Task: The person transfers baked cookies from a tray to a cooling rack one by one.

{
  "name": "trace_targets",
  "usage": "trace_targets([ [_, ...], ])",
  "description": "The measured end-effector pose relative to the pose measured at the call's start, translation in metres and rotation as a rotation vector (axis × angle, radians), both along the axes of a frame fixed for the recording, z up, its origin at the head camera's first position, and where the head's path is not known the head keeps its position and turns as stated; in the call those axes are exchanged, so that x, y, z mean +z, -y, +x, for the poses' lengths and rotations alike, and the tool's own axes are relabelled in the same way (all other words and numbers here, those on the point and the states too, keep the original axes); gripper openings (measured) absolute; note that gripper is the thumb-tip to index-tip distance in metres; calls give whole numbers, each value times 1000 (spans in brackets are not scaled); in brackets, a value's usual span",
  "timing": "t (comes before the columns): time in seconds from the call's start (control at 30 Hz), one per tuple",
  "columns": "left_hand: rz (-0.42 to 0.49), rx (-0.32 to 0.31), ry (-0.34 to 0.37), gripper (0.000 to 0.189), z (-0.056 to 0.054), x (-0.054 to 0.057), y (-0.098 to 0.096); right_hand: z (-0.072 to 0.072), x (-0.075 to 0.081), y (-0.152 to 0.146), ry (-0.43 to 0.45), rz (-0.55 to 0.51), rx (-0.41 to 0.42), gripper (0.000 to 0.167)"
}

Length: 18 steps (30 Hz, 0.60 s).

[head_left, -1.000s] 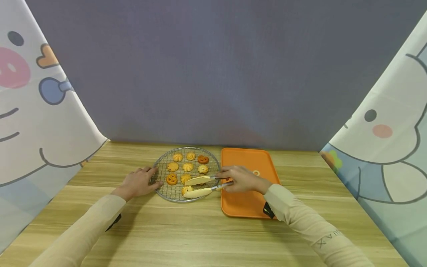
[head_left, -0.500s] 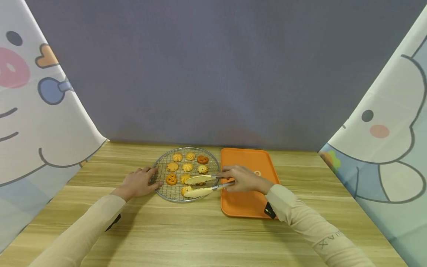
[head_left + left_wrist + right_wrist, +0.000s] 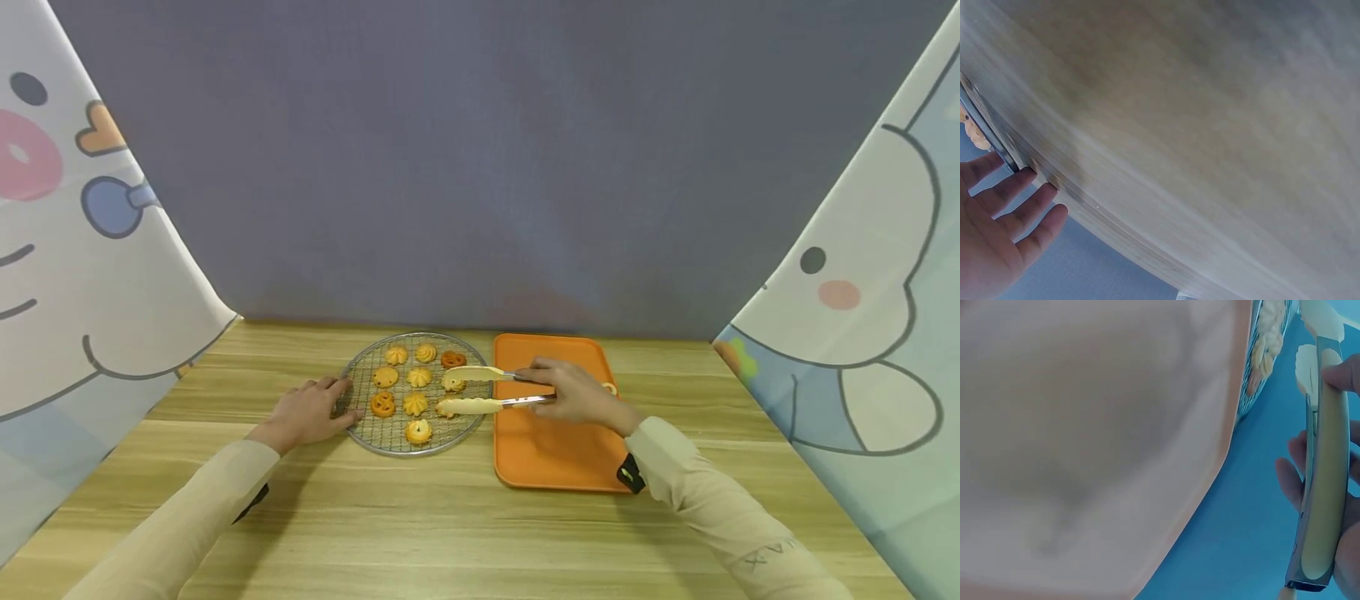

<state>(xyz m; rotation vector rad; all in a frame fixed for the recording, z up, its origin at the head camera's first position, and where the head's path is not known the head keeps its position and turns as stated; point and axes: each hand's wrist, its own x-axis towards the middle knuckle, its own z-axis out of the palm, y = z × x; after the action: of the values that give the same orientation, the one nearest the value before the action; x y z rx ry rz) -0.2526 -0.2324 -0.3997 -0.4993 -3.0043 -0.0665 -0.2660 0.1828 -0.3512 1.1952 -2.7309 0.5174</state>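
Note:
A round wire cooling rack (image 3: 347, 433) holds several cookies in rows, among them a swirl cookie (image 3: 425, 353), a pretzel-shaped cookie (image 3: 382, 405) and a round cookie (image 3: 418, 431) at the front. At the rack's left rim lies my left hand (image 3: 306, 414), its fingers extended; in the left wrist view, fingertips (image 3: 1025, 174) touch the metal rim. My right hand (image 3: 581, 394) grips tongs (image 3: 480, 406) over the rack's right side. Their two cream, scalloped tips stand apart and partly cover cookies there. In the right wrist view, the tongs' handle (image 3: 1329, 481) lies between thumb and fingers.
An orange tray (image 3: 555, 467) lies to the right of the rack, under my right hand. A pale ring-shaped thing (image 3: 611, 388) shows beyond that hand, partly hidden. Wooden table (image 3: 420, 533) spreads in front; a grey panel (image 3: 480, 167) stands behind, with printed cloths at both sides.
My right hand and the tongs have moved right and slightly away from me, so the front cookie is uncovered. The left hand stays at the rim.

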Motion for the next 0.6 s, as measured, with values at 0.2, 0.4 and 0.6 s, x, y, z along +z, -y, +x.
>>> trace_targets([
  [0.2, -2, -3, 1, 64, 0, -1, 1, -1, -6, -27, -47, -50, -81, 53],
  [0.4, -3, -4, -4, 65, 0, -1, 0, -5, -15, -59, -48, -110, -171, 54],
  [0.6, -5, -1, -1, 65, 2, 1, 0, -7, -21, -89, 9, -165, -244, 58],
])
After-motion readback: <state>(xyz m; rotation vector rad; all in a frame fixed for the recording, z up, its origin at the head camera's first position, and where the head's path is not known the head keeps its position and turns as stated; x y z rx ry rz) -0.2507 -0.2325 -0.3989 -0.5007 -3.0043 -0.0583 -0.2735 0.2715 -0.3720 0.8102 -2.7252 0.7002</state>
